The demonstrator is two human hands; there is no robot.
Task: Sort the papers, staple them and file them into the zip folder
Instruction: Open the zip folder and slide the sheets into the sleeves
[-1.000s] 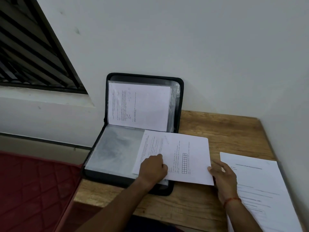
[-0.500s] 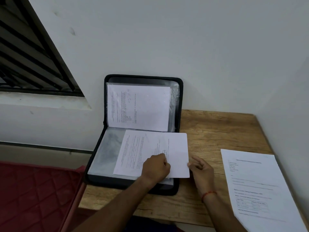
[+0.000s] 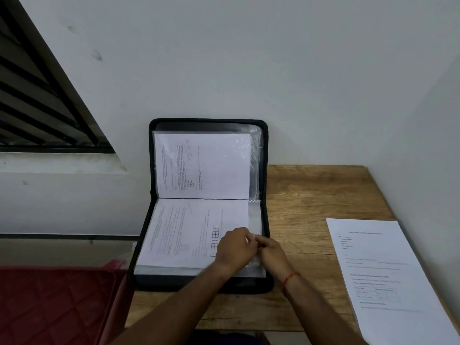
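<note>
Folder (image 3: pixel 208 285) lies open at the desk's nine o'clock side, its lid propped against the wall with one sheet already sleeved, and the paper (image 3: pixel 184 232) now being filed lies flat on its lower half. Left hand (image 3: pixel 235 250) and right hand (image 3: pixel 272 252) meet, fingers curled, at that sheet's three o'clock edge by the clear sleeve's (image 3: pixel 254 220) mouth; what each pinches I cannot tell. Paper is light and floppy, the sleeve slick and clingy, so hold edges, not middles; another sheet (image 3: pixel 388 282) waits at three o'clock.
</note>
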